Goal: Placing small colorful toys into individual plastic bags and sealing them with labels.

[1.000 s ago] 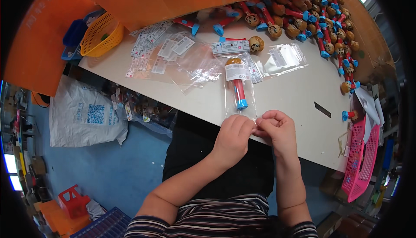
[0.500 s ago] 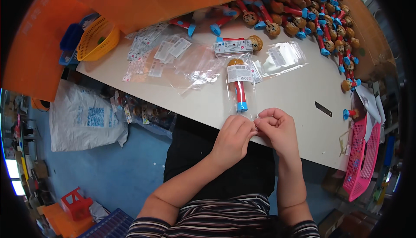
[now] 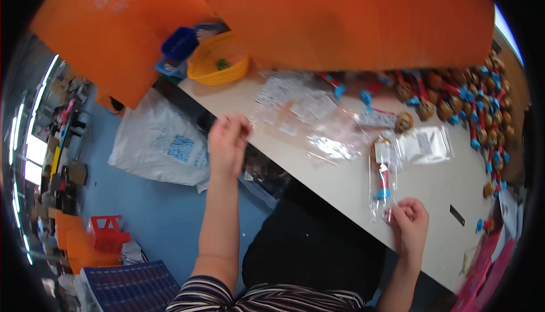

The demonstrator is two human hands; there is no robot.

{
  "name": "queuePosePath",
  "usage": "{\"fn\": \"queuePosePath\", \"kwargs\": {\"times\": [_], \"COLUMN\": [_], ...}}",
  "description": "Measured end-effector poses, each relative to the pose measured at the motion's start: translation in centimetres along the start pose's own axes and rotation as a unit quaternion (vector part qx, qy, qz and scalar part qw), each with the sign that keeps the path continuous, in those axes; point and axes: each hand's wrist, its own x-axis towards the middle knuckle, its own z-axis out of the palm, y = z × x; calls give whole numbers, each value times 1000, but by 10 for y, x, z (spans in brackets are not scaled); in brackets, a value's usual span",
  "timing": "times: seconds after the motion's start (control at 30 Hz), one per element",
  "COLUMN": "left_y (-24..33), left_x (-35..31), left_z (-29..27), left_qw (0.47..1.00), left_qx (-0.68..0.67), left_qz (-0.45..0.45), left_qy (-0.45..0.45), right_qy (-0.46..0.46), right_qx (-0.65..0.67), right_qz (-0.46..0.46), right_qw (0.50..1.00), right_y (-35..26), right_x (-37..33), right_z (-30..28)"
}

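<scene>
Nearest us, at the front of the pale table [image 3: 440, 190], our right hand [image 3: 413, 224] has its thumb and fingers pinching the lower end of a long clear plastic bag [image 3: 377, 203]. In it lies a red tubular figure [image 3: 384, 174] with a brown head and blue foot, foot toward us. Our left hand [image 3: 226, 144] is raised off the table's left front edge, well apart from the bag; its fingers are bent but blurred, and we cannot tell whether they press together.

A white printed card [image 3: 374, 119] at the bag's far end overlaps a second brown-headed figure [image 3: 404, 121]. Loose clear bags [image 3: 336, 141] lie to the left. Farther off are a yellow plastic basket [image 3: 218, 77], heaped brown-headed figures [image 3: 426, 109] and orange cardboard [image 3: 340, 22].
</scene>
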Motion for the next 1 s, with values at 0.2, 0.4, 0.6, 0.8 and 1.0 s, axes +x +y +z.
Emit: {"fn": "queuePosePath", "kwargs": {"times": [0.2, 0.4, 0.6, 0.8, 1.0], "left_y": [55, 25, -15, -57, -78], "left_x": [196, 201, -13, -97, -110], "left_z": [-71, -35, 90, 127, 131], "left_qw": [857, 586, 699, 761, 750], "left_qx": [427, 679, 488, 401, 373], "left_qz": [209, 425, 470, 317, 406], "left_qy": [202, 120, -229, -399, -366], "right_qy": [-47, -6, -7, -125, -186], "right_qx": [-12, -23, -217, -543, -503], "right_qz": [-1, -1, -118, -469, -592], "right_qw": [999, 1000, 969, 685, 601], "right_y": [2, 6, -10, -37, -36], "right_x": [-2, 0, -3, 10, 26], "right_z": [2, 0, -24, -15, -12]}}
